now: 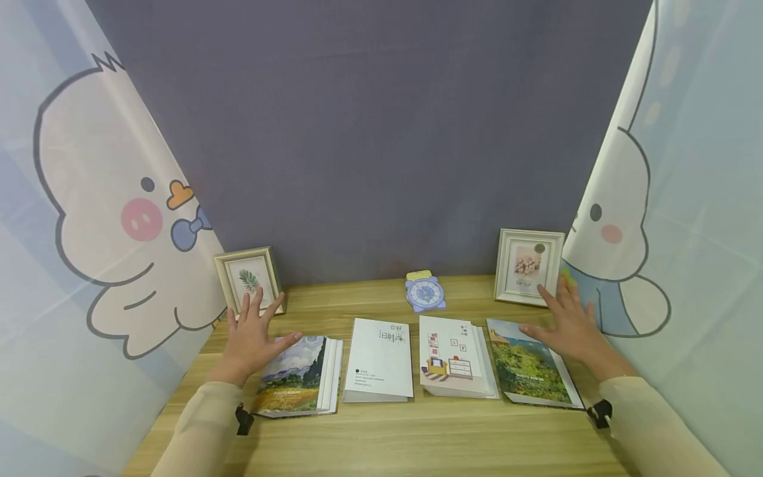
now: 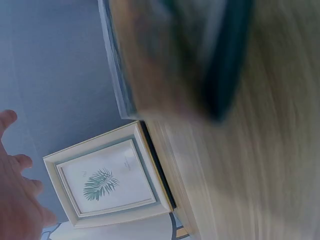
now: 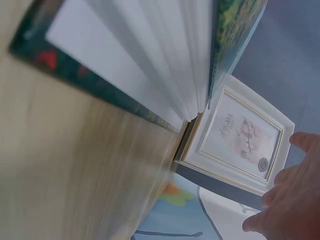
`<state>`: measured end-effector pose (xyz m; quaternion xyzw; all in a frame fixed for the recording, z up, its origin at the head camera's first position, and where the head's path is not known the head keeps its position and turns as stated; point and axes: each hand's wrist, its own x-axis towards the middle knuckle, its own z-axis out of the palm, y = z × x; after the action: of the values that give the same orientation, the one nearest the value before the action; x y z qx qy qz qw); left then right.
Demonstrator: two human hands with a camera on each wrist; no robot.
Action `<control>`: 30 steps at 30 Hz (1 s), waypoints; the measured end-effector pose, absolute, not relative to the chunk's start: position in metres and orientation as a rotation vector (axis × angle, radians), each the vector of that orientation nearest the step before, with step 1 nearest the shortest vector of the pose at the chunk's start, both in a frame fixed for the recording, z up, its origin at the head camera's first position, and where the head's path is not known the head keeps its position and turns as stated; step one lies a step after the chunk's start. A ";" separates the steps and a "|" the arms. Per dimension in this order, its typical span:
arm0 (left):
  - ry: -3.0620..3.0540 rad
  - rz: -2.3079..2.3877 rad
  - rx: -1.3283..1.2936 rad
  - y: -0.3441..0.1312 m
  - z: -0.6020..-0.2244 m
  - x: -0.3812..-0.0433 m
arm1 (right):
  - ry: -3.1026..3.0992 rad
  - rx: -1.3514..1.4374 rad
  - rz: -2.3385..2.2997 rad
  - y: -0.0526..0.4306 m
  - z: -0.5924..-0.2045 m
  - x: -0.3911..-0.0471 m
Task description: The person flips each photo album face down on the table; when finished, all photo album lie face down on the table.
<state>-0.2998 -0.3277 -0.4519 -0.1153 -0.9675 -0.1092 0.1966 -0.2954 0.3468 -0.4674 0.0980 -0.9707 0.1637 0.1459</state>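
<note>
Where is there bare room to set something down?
Bare tabletop runs in front of the four albums, between the sleeves; another patch lies behind, between the leaf-print frame and blue clock. The album row is crowded: narrow gaps, left hand and right hand at its ends.

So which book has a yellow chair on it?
The third book from the left: it shows a yellow chair. The second book shows mostly writing; the leftmost book and rightmost book show outdoor scenes.
</note>
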 end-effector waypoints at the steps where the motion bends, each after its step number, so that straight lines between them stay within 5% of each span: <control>1: -2.714 -0.309 -0.320 -0.327 -0.452 -0.299 | -2.790 0.283 0.480 0.347 -0.468 -0.294; 30: -2.630 -0.652 -0.442 -0.256 -0.448 -0.267 | -2.742 0.388 0.731 0.337 -0.479 -0.245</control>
<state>-0.2673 -0.2564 -0.4477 -0.1578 -0.9392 -0.2328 0.1969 -0.2450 0.3369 -0.4795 0.1343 -0.9481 0.2528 0.1381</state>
